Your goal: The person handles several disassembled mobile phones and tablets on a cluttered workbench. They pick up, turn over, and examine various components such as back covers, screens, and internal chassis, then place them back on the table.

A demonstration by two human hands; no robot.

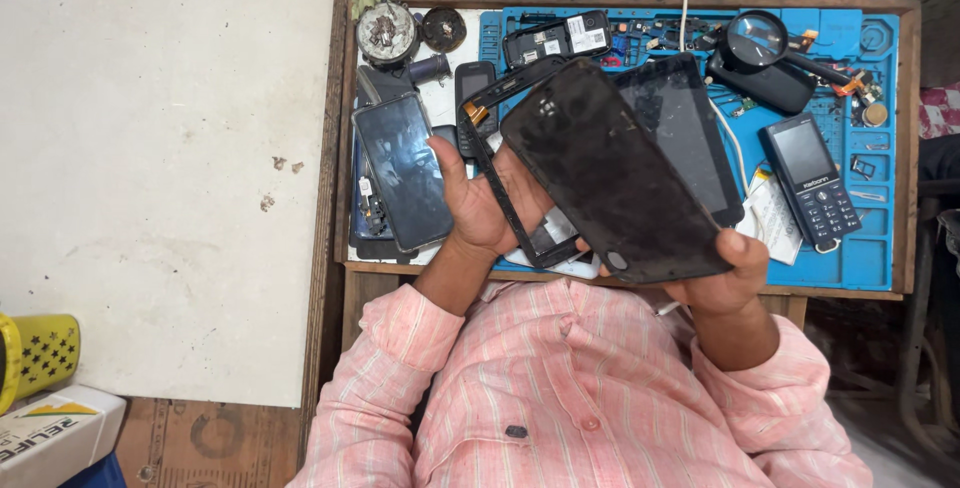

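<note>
A dusty black tablet back cover (610,173) is held up over the bench, tilted, by my right hand (728,273) gripping its lower right corner. My left hand (480,203) holds a thin black tablet frame (500,173) that runs behind the cover, palm up under its left side. Behind the cover another dark tablet screen (690,133) shows. Both hands hover above the blue work mat (870,248).
On the mat lie a black keypad phone (812,183), a magnifying glass (757,38), an opened phone (556,38) and small parts. A dark smartphone (402,170) lies at the left, and a round metal part (386,34) sits at the back. A yellow container (35,353) stands at far left.
</note>
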